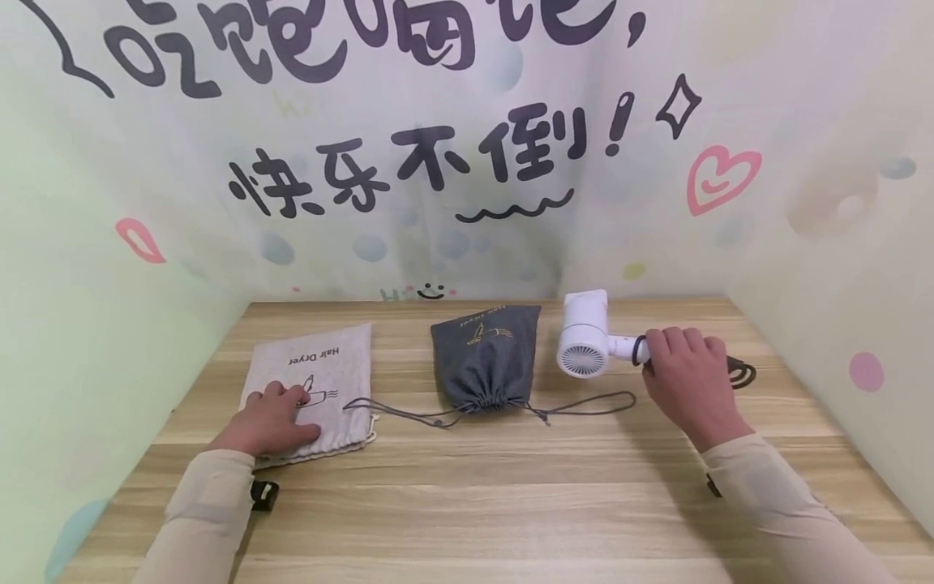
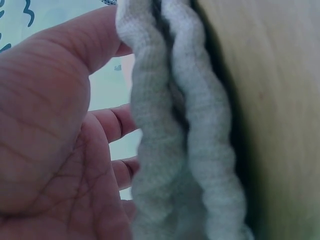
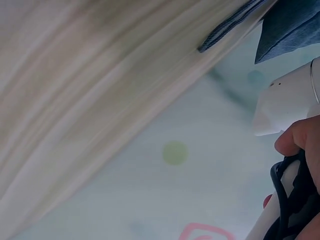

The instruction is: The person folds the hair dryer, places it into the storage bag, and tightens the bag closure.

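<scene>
Right hand (image 1: 689,377): one, fingers curled round the handle of a white hair dryer (image 1: 586,324), right of centre in the frame, dark cord (image 1: 743,373) bunched at the grip. Left hand (image 1: 272,420): one, fingers relaxed, thumb spread apart, resting on a pale cloth pouch (image 1: 337,377) at centre left. Grey drawstring pouch (image 1: 487,361): one, middle of frame, its gathered mouth towards the lower edge, touched by neither hand. Step in hand, as judged: dryer grasped, pale pouch steadied. Next move, as judged: calls for handle and cord kept in one grip, and fingers at the pale pouch's mouth should it need parting.
</scene>
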`<state>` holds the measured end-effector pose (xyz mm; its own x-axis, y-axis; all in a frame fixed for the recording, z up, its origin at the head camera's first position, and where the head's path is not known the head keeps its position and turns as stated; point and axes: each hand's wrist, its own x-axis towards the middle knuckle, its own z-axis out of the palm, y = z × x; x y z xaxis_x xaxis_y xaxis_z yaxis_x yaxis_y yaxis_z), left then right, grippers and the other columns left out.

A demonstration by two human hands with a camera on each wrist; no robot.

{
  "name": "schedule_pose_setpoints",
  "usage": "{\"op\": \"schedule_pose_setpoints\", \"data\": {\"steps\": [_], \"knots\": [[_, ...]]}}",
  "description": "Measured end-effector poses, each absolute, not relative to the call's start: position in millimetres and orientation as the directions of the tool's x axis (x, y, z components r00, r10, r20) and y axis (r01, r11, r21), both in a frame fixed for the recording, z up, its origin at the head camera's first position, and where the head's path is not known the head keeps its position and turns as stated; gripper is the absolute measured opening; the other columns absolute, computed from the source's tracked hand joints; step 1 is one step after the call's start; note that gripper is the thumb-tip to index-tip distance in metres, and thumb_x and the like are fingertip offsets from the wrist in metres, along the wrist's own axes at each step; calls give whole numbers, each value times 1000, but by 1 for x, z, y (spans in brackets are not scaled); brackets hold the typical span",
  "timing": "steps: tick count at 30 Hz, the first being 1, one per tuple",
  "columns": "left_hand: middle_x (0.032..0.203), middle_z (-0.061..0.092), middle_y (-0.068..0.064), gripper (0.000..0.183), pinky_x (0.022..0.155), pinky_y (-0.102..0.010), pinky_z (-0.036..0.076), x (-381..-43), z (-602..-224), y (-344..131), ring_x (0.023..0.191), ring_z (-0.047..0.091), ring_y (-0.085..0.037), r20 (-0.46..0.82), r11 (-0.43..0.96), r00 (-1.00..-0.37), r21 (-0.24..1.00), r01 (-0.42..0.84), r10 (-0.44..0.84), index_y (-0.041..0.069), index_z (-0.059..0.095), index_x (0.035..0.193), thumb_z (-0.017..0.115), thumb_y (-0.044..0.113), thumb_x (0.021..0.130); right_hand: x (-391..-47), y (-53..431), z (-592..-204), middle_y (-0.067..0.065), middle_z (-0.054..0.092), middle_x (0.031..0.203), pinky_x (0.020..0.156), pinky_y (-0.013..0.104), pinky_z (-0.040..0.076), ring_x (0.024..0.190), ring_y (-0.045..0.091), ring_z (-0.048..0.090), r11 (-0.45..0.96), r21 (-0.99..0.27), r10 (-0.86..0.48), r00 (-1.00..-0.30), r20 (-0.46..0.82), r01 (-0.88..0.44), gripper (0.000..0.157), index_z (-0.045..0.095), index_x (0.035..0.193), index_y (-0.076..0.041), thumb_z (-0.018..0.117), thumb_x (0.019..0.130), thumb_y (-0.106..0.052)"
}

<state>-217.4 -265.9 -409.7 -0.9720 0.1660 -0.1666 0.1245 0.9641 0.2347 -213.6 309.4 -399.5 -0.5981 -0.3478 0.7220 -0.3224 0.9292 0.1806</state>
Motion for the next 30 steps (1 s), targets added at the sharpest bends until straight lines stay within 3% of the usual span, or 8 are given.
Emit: {"op": "schedule_pose_setpoints", "data": {"steps": [9, 15, 23, 30], "knots": [[123, 49, -36, 61, 86, -64, 45, -212, -409, -267, 107, 48, -54, -107, 957, -977, 248, 154, 184, -6, 58, 125, 69, 37, 83, -211, 298, -395, 18, 57, 84, 66, 52, 38, 77, 39, 51, 917, 159, -362, -599, 714, -365, 27, 54, 95, 1, 68, 73, -4], [120, 53, -33, 45, 95, -61, 41, -206, -394, -256, 110, 50, -53, 160, 906, -966, 344, 248, 204, -10, 62, 115, 69, 24, 86, -211, 288, -395, 17, 58, 87, 67, 52, 38, 79, 38, 51, 910, 157, -376, -604, 703, -384, 29, 54, 96, 0, 70, 72, -3], [125, 52, -28, 33, 97, -59, 37, -197, -367, -206, 117, 46, -49, 477, 811, -863, 432, 396, 167, -5, 64, 110, 72, 14, 84, -208, 275, -390, 18, 59, 91, 68, 51, 39, 82, 38, 53, 905, 171, -392, -608, 691, -388, 33, 55, 100, 0, 72, 73, -4], [131, 48, -27, 35, 102, -58, 35, -189, -362, -165, 126, 40, -46, 593, 753, -773, 396, 525, 226, -3, 66, 107, 77, 15, 79, -207, 261, -386, 18, 60, 93, 68, 50, 39, 83, 38, 54, 898, 196, -412, -599, 687, -393, 33, 55, 101, 1, 73, 73, -4]]}}
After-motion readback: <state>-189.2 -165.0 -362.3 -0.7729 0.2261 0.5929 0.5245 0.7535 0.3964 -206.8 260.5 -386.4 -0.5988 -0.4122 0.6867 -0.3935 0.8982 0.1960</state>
